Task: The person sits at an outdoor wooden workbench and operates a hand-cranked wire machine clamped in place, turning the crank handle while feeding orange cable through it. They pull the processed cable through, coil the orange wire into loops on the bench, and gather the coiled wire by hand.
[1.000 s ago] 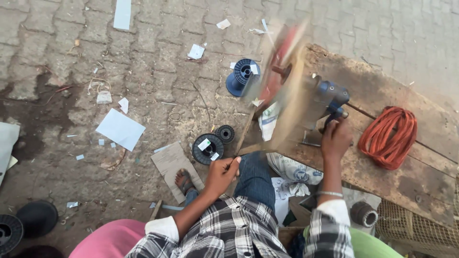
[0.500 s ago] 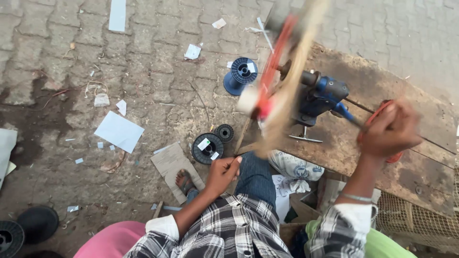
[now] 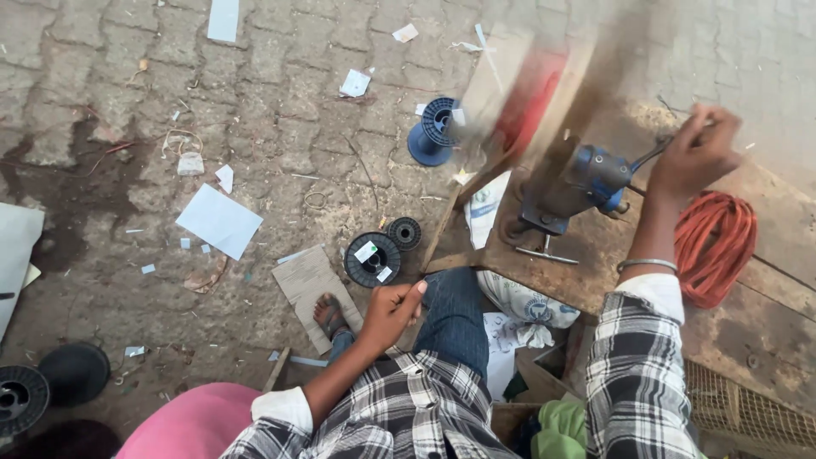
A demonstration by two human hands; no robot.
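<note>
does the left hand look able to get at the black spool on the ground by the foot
Probably yes. The left hand is a loose fist above the knee, and the black spool lies just ahead on open paving, only a flat cardboard piece beside it.

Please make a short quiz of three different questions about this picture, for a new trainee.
1. True or false: the right hand is on the crank handle of the blue winding machine.
2. Which lies on the wooden table beside the right forearm? A) a coil of orange cord B) a hammer C) a glass bottle
3. Fill in: the left hand is closed in a loose ____ above the knee.

Key: 1 true; 2 A; 3 fist
</note>
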